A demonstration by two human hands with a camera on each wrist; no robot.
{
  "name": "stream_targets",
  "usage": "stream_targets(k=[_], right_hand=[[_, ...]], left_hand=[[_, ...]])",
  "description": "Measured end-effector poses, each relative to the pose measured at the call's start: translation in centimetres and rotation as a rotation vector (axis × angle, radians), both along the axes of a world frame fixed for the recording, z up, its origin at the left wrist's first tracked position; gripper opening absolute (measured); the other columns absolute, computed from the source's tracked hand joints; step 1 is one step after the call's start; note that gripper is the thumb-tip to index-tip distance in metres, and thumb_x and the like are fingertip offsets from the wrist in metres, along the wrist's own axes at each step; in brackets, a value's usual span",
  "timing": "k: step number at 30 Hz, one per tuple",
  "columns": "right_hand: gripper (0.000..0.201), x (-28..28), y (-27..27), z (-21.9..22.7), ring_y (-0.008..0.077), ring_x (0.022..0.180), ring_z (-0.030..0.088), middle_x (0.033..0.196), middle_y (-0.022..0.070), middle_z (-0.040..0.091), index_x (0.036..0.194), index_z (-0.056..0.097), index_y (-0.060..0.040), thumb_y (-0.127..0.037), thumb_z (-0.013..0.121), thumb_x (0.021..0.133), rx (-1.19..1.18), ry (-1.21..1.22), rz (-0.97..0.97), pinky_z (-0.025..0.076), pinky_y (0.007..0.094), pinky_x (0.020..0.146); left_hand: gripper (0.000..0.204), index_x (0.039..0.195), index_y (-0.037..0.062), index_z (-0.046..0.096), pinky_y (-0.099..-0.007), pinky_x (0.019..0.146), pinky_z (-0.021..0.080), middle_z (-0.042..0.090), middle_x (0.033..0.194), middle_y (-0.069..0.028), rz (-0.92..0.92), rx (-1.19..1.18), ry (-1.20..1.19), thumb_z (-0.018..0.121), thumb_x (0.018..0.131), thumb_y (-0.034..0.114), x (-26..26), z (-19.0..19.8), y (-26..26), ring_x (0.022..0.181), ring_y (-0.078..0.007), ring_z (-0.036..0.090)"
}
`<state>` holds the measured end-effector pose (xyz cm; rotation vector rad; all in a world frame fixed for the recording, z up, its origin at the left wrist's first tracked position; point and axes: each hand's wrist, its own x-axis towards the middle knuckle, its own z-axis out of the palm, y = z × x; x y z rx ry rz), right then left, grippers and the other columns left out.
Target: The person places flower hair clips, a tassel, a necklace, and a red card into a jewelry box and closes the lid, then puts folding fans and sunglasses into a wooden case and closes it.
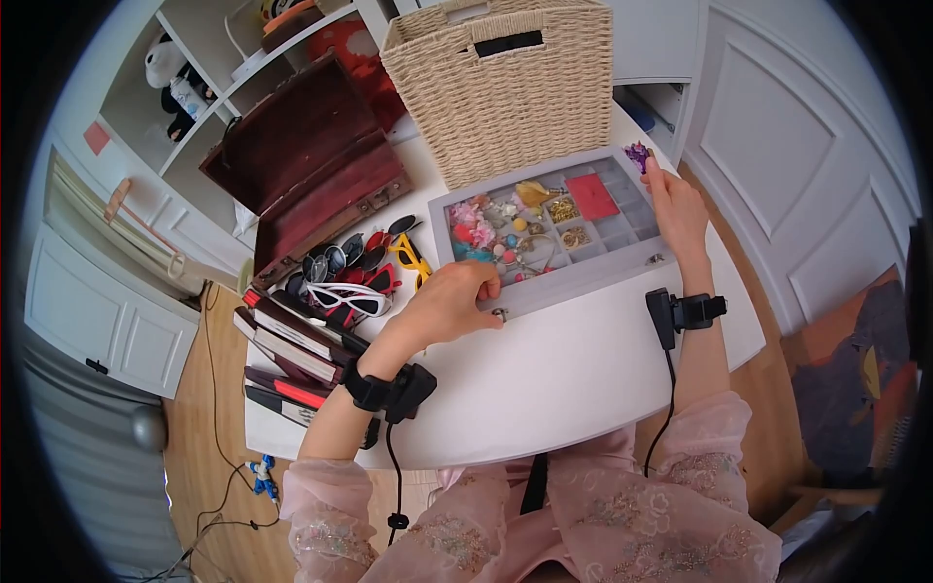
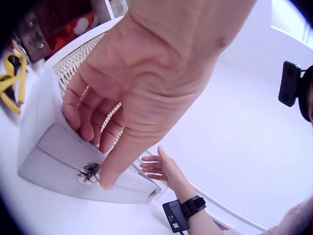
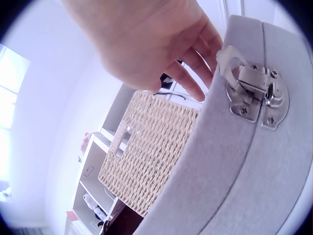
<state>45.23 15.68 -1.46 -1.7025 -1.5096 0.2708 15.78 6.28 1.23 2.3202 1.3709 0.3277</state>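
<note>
A pale grey jewellery box (image 1: 544, 289) with a clear window in its closed lid lies on the white table. Through the window show pink flower ornaments (image 1: 470, 222), gold pieces (image 1: 562, 209) and a red packet (image 1: 591, 197) in compartments. My left hand (image 1: 449, 301) bends over the front left corner, fingers at the lid's edge, thumb tip beside a metal latch (image 2: 88, 174). Beyond the box's right side, my right hand (image 1: 677, 216) stretches loosely spread fingers (image 3: 188, 81), near a second latch (image 3: 257, 93) with its loop raised. A purple shiny ornament (image 1: 638, 155) sits by the right fingertips.
A woven basket (image 1: 501, 102) stands behind the box. At left, an open dark red case (image 1: 321, 180) sits beyond piled sunglasses (image 1: 350, 296) and yellow-framed glasses (image 1: 410, 257). Several books (image 1: 292, 345) stand along the table's left edge. Wrist camera cables hang down in front.
</note>
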Motion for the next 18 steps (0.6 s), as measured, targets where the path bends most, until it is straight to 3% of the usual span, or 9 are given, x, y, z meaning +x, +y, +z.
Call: stream_targets(k=[14, 18], right_hand=[[0.056, 0.17, 0.04, -0.02, 0.0324, 0.083, 0.062, 0.08, 0.0144, 0.066, 0.09, 0.068, -0.0073, -0.052, 0.035, 0.091, 0.01, -0.012, 0.004, 0.045, 0.0386, 0.073], [0.05, 0.51, -0.06, 0.16, 0.0309, 0.079, 0.062, 0.078, 0.0131, 0.066, 0.089, 0.067, -0.0062, -0.051, 0.044, 0.088, -0.045, -0.051, 0.039, 0.046, 0.0379, 0.07]], left_hand=[[0.035, 0.081, 0.0005, 0.055, -0.0327, 0.066, 0.047, 0.059, 0.078, -0.0109, 0.056, 0.017, 0.066, 0.079, 0.058, 0.013, 0.6, -0.01, -0.47, 0.073, -0.0252, 0.058], [0.035, 0.081, 0.0005, 0.055, -0.0327, 0.067, 0.047, 0.059, 0.078, -0.0111, 0.055, 0.015, 0.067, 0.079, 0.058, 0.013, 0.6, -0.03, -0.46, 0.074, -0.0254, 0.058]])
